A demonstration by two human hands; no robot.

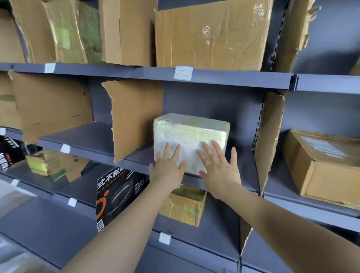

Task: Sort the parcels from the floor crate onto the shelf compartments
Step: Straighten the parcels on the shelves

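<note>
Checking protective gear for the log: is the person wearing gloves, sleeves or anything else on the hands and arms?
No. The left hand and right hand are bare, without gloves, rings or a watch. Both forearms are bare too; no sleeve shows.

White, tape-wrapped rectangular parcel stands level on the grey metal shelf, its front face under the flat left hand and right hand.
</note>
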